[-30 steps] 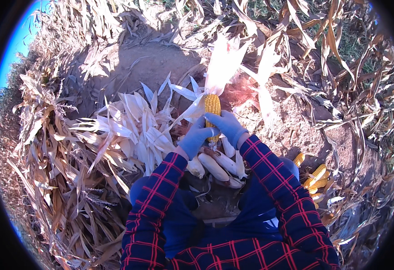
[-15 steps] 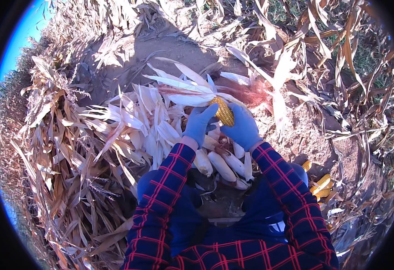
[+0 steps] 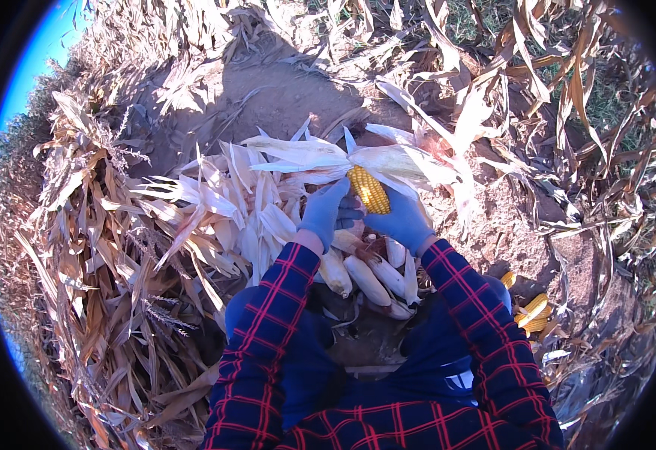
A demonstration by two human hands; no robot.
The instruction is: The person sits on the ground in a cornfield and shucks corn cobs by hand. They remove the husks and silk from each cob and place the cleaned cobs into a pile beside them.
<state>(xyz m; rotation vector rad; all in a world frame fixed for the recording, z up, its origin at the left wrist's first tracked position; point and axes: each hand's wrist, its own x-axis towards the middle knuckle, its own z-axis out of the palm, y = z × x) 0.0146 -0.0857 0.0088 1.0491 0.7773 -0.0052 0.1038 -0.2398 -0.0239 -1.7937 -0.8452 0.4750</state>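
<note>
Yellow corn ear (image 3: 368,191) is held above the ground (image 3: 290,94), at the right edge of the pale husk pile (image 3: 249,214). Right hand (image 3: 403,217) clasps it; left hand (image 3: 326,210) lies against its left side, fingers curled, grip cannot be told. Visible part is bare; husk leaves (image 3: 407,161) fan from its far end, apparently still attached: opened, not parted. Several ears in husk (image 3: 368,280) lie below the hands, unopened; bare yellow ears (image 3: 536,313) lie well right.

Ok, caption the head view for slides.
Gloved right hand holds a yellow corn cob, left hand at its side, husk spread open.
</note>
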